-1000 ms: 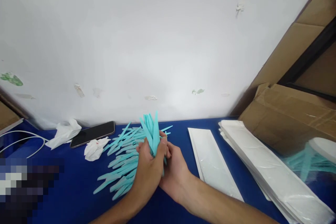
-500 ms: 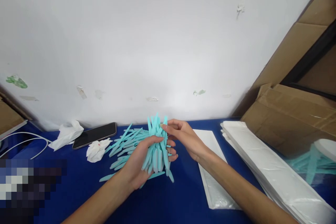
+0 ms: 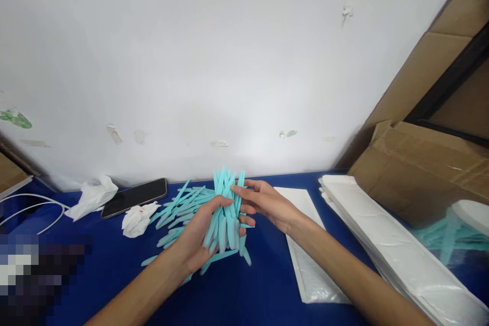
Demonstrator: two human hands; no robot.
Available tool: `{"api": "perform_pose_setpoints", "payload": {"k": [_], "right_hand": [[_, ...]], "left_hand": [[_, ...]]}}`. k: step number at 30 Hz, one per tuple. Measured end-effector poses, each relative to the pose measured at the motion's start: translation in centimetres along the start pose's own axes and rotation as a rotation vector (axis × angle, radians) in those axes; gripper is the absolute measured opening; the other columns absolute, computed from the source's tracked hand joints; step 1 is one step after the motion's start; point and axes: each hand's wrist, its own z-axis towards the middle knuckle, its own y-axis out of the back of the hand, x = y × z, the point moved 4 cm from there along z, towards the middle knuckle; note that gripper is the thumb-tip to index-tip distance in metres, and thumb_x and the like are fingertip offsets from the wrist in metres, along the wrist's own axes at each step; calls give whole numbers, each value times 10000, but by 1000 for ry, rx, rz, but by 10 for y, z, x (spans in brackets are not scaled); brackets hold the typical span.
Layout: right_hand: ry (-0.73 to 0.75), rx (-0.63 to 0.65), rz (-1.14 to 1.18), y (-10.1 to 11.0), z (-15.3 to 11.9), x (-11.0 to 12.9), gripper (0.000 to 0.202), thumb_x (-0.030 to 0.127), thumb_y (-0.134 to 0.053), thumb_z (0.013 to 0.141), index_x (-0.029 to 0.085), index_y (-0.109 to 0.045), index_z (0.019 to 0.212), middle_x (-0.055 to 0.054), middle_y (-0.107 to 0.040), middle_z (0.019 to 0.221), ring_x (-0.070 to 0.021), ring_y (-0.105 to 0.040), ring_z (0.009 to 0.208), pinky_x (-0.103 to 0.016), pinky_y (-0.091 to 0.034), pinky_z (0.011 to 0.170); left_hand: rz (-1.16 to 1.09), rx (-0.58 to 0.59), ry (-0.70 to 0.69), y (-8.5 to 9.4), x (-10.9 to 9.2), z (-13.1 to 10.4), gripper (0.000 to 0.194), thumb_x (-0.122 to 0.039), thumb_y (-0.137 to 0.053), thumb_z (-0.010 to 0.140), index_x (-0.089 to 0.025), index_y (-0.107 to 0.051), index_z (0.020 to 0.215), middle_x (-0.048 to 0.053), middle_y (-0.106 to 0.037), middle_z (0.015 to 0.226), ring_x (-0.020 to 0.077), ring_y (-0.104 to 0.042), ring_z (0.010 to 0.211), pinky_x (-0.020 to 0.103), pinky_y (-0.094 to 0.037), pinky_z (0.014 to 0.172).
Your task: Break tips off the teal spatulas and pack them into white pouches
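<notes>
My left hand (image 3: 198,232) is wrapped round a thick bundle of slim turquoise tapered sticks (image 3: 222,224), its thumb lying across their front. The sticks look like eyebrow razors, with paler, wider lower ends and narrow tips pointing up. At the bundle's upper right, my right hand (image 3: 267,204) has its thumb and fingers closed on a few of the sticks (image 3: 240,183). Left of and behind the bundle lies a loose pile of the same sticks (image 3: 183,209) on the blue tabletop (image 3: 244,295). A few more lie under my left hand, partly hidden by it.
A phone (image 3: 133,197) and crumpled tissues (image 3: 139,219) lie at the left near a white cable (image 3: 57,206). On the right are a white padded envelope (image 3: 309,265), a stack of such envelopes (image 3: 401,239), a clear bag of turquoise sticks (image 3: 454,234) and cardboard (image 3: 428,163). A white wall (image 3: 229,61) stands behind.
My right thumb has shifted slightly left on the bundle, and the held sticks have fanned a little at the top. The whole view has moved slightly.
</notes>
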Motion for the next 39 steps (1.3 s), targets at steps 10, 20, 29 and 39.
{"api": "perform_pose_setpoints", "payload": {"k": [10,20,29,39], "right_hand": [[115,-94,-80,6,5,1,365,517,-740,785,159,-671,801,9,-610,694,-115,-523,633,-269,-421,651],[362,-390,205,32,4,14,350,517,-691,822,264,-517,989,56,-556,733,-135,-603,706,-265,-462,696],[-11,-90,14,6,0,0,447,591,-723,766,190,-527,740,83,-342,589,-42,-175,465,-219,-52,411],[76,-68,-13,1,0,0,450,614,-674,809,184,-555,750,65,-429,554,-63,-376,466,-231,-117,418]], "left_hand": [[7,-185,-47,6,-1,1,332,-220,-534,925,-74,-616,1212,183,-772,953,260,-759,830,371,-627,808],[-62,-296,-129,17,-17,2,144,-172,-539,930,-115,-624,1032,150,-748,1007,262,-739,930,396,-611,866],[333,23,-7,4,-7,-4,307,-460,-689,867,-155,-661,887,-28,-582,641,49,-459,427,182,-382,432],[409,8,-125,0,-9,-2,368,-479,-642,894,-135,-700,1012,108,-712,940,162,-657,735,248,-525,642]]}}
